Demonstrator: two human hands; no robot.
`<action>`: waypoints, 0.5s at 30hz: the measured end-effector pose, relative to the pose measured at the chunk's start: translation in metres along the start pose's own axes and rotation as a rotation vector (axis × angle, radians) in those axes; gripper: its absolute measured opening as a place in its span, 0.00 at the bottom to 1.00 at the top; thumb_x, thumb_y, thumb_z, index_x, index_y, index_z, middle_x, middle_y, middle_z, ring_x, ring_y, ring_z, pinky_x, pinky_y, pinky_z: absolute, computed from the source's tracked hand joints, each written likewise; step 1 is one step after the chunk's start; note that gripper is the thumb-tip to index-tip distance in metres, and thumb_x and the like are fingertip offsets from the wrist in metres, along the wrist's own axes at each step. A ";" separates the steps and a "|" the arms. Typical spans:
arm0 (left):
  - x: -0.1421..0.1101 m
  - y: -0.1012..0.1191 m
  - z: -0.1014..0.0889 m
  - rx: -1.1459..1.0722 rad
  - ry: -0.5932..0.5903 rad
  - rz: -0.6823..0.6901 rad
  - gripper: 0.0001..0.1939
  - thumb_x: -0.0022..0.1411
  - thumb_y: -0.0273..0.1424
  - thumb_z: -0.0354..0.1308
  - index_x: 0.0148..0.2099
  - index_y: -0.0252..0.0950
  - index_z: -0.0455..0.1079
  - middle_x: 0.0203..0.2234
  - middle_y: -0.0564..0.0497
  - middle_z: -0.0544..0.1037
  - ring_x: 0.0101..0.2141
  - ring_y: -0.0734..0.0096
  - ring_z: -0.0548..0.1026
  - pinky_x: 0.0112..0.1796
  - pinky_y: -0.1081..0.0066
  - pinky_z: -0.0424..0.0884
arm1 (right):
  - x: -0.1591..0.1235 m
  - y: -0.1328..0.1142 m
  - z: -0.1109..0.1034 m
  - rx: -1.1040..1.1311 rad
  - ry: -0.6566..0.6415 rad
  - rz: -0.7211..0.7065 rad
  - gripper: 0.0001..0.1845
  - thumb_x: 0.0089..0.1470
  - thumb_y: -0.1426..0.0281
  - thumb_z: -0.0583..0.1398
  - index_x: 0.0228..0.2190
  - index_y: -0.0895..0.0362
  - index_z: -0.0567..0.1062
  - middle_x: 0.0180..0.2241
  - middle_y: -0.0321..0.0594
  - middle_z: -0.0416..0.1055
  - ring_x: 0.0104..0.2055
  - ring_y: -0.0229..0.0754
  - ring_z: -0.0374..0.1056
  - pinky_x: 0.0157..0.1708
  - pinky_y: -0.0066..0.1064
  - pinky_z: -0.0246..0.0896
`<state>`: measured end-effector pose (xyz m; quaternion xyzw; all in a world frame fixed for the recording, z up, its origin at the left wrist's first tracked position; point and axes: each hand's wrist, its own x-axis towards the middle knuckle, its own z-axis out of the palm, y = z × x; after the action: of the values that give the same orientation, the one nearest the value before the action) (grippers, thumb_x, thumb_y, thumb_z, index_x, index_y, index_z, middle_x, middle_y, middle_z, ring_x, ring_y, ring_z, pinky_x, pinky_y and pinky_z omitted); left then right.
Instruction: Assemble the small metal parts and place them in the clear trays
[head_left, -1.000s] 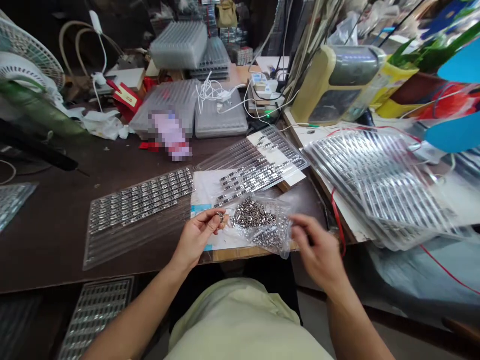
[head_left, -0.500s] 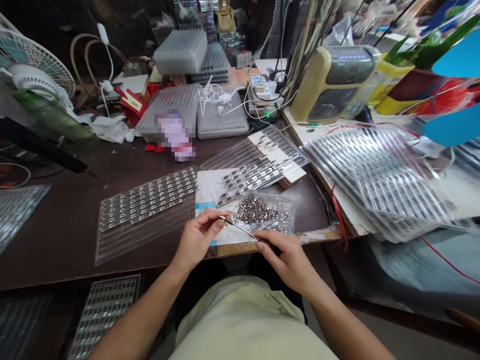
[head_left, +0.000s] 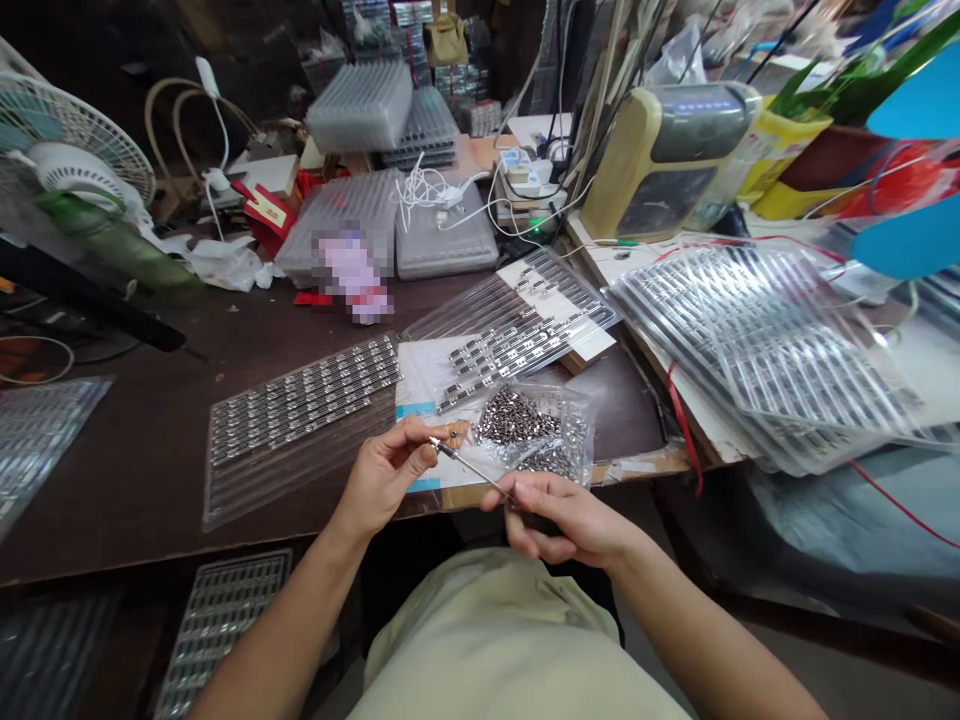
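My left hand [head_left: 384,478] pinches a small metal part between thumb and fingertips, too small to identify. My right hand [head_left: 564,515] grips a slim metal screwdriver [head_left: 471,466], whose tip reaches the left fingers. Just beyond the hands lies a clear plastic bag of tiny silver screws [head_left: 521,430]. A clear tray with rows of metal parts [head_left: 300,405] sits to the left, on the dark table [head_left: 142,480]. Another clear tray with similar parts [head_left: 517,322] rests farther forward, over a white sheet [head_left: 424,370].
A tall pile of clear trays [head_left: 757,350] fills the right side. Behind stand stacked plastic trays [head_left: 360,105], white cables [head_left: 427,190], a beige machine [head_left: 667,160] and a desk fan [head_left: 75,140]. A metal-filled tray [head_left: 221,635] lies below the table edge.
My right hand has moved from above the bag to nearer my body, now holding the screwdriver. Its tip has come to my left fingers. The view has shifted slightly.
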<state>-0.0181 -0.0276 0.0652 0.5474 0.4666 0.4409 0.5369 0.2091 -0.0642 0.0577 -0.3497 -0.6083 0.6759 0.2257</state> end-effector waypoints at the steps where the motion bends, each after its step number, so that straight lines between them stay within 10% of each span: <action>1: 0.000 0.002 0.000 0.038 -0.003 0.009 0.12 0.56 0.38 0.63 0.38 0.35 0.78 0.30 0.48 0.76 0.29 0.73 0.70 0.31 0.74 0.68 | 0.001 -0.002 -0.001 -0.022 0.054 -0.006 0.24 0.63 0.55 0.45 0.45 0.59 0.69 0.25 0.34 0.69 0.14 0.28 0.50 0.16 0.22 0.48; 6: -0.004 0.003 0.012 0.160 0.031 0.067 0.10 0.58 0.35 0.61 0.39 0.36 0.77 0.32 0.47 0.76 0.33 0.70 0.72 0.36 0.72 0.69 | 0.016 -0.006 0.010 -0.433 0.529 -0.093 0.14 0.52 0.66 0.62 0.42 0.54 0.68 0.33 0.34 0.71 0.28 0.33 0.64 0.30 0.25 0.57; 15: -0.007 -0.008 0.023 0.151 -0.027 0.074 0.09 0.57 0.35 0.62 0.38 0.38 0.78 0.31 0.48 0.75 0.33 0.69 0.71 0.37 0.70 0.70 | 0.036 -0.004 0.015 -0.443 0.572 -0.304 0.07 0.61 0.68 0.54 0.37 0.55 0.72 0.31 0.36 0.71 0.34 0.35 0.66 0.34 0.26 0.57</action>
<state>0.0035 -0.0383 0.0562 0.6091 0.4707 0.4167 0.4835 0.1737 -0.0478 0.0552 -0.4702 -0.6967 0.3624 0.4027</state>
